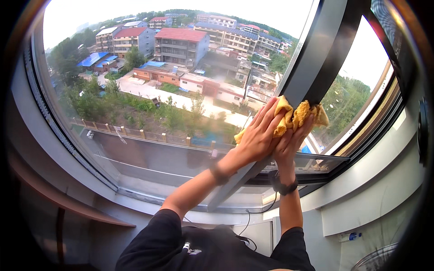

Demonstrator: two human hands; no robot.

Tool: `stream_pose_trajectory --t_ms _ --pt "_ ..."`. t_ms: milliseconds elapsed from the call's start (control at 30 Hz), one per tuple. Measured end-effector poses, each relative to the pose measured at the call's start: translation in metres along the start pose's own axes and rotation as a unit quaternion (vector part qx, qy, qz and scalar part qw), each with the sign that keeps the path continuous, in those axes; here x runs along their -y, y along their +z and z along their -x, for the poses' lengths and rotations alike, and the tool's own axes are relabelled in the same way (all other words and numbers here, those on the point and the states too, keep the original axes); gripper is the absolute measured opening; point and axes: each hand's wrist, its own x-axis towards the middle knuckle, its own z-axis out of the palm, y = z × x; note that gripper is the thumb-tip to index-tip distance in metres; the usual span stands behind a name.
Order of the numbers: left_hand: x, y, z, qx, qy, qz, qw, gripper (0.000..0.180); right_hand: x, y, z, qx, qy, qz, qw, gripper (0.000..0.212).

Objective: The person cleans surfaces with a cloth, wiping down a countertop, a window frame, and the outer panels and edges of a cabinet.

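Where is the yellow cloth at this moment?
In the head view the yellow cloth is right of centre, pressed against the dark window frame by both hands: the left hand covers its left part, the right hand holds it from below.

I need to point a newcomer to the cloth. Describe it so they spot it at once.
Find the big window's slanted dark grey frame bar. Halfway up it, the left hand and right hand press together. The yellow cloth bunches under them, the only bright, soft thing on the frame.
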Motion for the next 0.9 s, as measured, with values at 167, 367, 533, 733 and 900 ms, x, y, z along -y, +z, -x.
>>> stream_pose_trajectory --t_ms 167,367,533,733,900 --pt "-0.022 -0.006 -0.098 -0.074 0.032 0.03 0.996 0.054 0.025 -0.017 -0.11 -0.088 0.003 -0.046 0.995 0.058" --pt "-0.013 0.002 -0.082 -0.078 0.035 0.066 0.994 0.051 0.002 -0.012 -0.087 -0.089 -0.025 0.08 0.993 0.06" --pt "-0.014 0.011 -0.041 -0.07 0.006 0.06 0.996 0.05 -0.01 -0.007 -0.037 -0.056 0.007 0.103 0.993 0.061" --pt "-0.012 0.024 0.026 -0.034 -0.059 0.03 0.997 0.053 -0.007 0.001 0.027 -0.038 0.06 -0.01 0.997 0.063" --pt "-0.011 0.032 0.105 -0.01 -0.126 -0.007 0.992 0.056 -0.005 0.016 0.1 -0.022 0.046 0.01 0.999 0.072"
